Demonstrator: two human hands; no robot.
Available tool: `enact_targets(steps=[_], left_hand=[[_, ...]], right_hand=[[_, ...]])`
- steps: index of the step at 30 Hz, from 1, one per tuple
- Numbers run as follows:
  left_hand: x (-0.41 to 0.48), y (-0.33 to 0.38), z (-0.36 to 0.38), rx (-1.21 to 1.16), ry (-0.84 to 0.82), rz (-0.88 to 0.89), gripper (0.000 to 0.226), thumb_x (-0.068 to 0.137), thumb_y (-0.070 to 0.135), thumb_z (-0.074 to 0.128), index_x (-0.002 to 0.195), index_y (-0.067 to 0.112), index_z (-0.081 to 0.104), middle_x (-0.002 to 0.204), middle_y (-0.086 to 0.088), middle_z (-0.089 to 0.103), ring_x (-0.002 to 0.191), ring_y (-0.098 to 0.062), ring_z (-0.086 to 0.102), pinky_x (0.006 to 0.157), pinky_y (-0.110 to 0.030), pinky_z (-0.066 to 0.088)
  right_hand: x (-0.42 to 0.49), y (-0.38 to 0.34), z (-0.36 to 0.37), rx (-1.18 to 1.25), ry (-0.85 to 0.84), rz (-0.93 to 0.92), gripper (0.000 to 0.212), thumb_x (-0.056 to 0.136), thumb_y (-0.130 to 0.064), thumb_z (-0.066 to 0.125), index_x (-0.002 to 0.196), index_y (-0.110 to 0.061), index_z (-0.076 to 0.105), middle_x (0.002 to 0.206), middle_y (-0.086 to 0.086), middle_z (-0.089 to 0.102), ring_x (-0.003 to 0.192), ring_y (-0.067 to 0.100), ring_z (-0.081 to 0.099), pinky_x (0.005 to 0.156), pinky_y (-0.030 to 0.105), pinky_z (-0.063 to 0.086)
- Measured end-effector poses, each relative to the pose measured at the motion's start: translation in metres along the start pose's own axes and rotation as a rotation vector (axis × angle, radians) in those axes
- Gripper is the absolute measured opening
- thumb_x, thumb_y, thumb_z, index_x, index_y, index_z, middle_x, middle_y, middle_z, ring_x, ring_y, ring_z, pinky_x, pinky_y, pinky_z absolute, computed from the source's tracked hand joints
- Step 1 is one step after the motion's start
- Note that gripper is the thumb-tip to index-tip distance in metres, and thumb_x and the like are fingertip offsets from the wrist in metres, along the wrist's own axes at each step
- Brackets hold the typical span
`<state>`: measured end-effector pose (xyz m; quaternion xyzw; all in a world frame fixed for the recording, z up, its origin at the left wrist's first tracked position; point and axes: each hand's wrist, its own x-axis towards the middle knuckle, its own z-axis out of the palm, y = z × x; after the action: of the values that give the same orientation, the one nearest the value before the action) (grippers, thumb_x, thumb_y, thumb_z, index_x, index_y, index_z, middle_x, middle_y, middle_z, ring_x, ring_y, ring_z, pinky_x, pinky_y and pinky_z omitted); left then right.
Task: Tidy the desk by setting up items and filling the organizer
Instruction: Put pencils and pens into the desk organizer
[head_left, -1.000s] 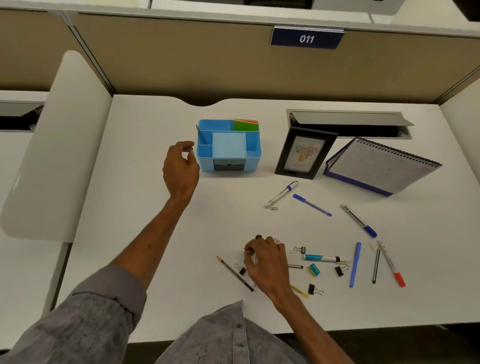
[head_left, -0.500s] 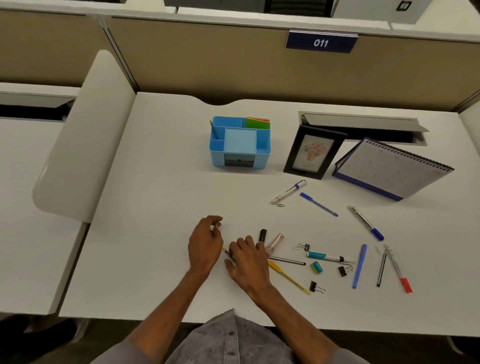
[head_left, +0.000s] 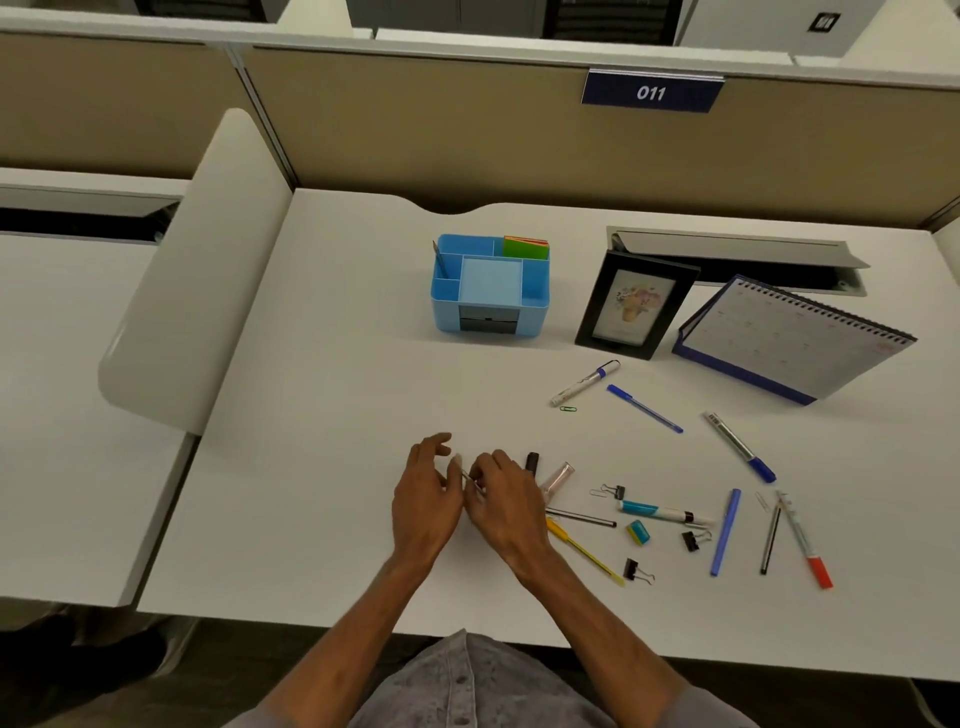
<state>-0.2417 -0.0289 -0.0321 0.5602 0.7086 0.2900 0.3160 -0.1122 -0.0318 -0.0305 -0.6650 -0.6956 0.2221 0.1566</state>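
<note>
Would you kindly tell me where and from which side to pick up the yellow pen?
Pinch the yellow pen mid-barrel from above, across its width. It lies flat and slanted; its tip nearly meets a binder clip, and its thick end sits beside the right hand, which holds a pencil.

Light was dim and even, with soft shadows on the desk (head_left: 322, 519); edges bowed, and detail was slightly soft.

I see the blue organizer (head_left: 531, 310) standing upright; the thin dark pencil (head_left: 469, 477) sits tilted, pinched in my right hand (head_left: 508, 503).
</note>
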Motion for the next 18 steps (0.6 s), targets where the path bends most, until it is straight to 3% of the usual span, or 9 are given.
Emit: enact_targets(steps=[3,6,9,13,18], left_hand=[[0.012,0.015,-0.006,-0.087,-0.004,-0.023,0.030,0.105,0.048,0.054,0.134,0.041,0.054,0.110,0.023,0.067,0.085,0.002,0.068,0.073,-0.015,0.054],[0.028,0.028,-0.010,-0.180,0.021,-0.030,0.023,0.104,0.050,0.058,0.119,0.035,0.067,0.102,0.022,0.073,0.091,0.003,0.069,0.074,-0.008,0.053],[0.043,0.040,-0.012,-0.230,0.052,0.014,0.020,0.104,0.045,0.060,0.112,0.029,0.069,0.101,0.019,0.074,0.092,0.003,0.069,0.080,-0.021,0.059],[0.068,0.055,-0.021,-0.256,0.090,0.058,0.019,0.104,0.035,0.063,0.114,0.019,0.070,0.103,0.010,0.074,0.092,-0.008,0.071,0.083,-0.037,0.065],[0.108,0.070,-0.038,-0.244,0.133,0.069,0.024,0.103,0.033,0.064,0.117,0.013,0.069,0.108,-0.002,0.076,0.097,-0.020,0.073,0.090,-0.045,0.063]], right_hand=[[0.014,-0.005,-0.016,0.089,0.073,-0.009,0.015,0.099,-0.032,0.059,0.096,-0.018,0.062,0.095,-0.003,0.061,0.074,0.014,0.061,0.062,0.029,0.051],[0.032,-0.012,-0.030,0.122,0.112,-0.018,0.015,0.102,-0.035,0.058,0.102,-0.020,0.060,0.101,-0.005,0.058,0.078,0.014,0.062,0.065,0.032,0.055],[0.049,-0.018,-0.043,0.166,0.148,-0.043,0.017,0.102,-0.035,0.060,0.106,-0.019,0.062,0.104,-0.003,0.060,0.081,0.015,0.062,0.070,0.032,0.057],[0.072,-0.029,-0.056,0.168,0.165,-0.083,0.018,0.102,-0.031,0.061,0.112,-0.016,0.064,0.110,0.001,0.063,0.089,0.016,0.063,0.080,0.032,0.055],[0.095,-0.035,-0.066,0.059,0.163,-0.096,0.025,0.099,-0.023,0.063,0.123,-0.016,0.065,0.121,0.004,0.065,0.103,0.020,0.064,0.087,0.030,0.047]])
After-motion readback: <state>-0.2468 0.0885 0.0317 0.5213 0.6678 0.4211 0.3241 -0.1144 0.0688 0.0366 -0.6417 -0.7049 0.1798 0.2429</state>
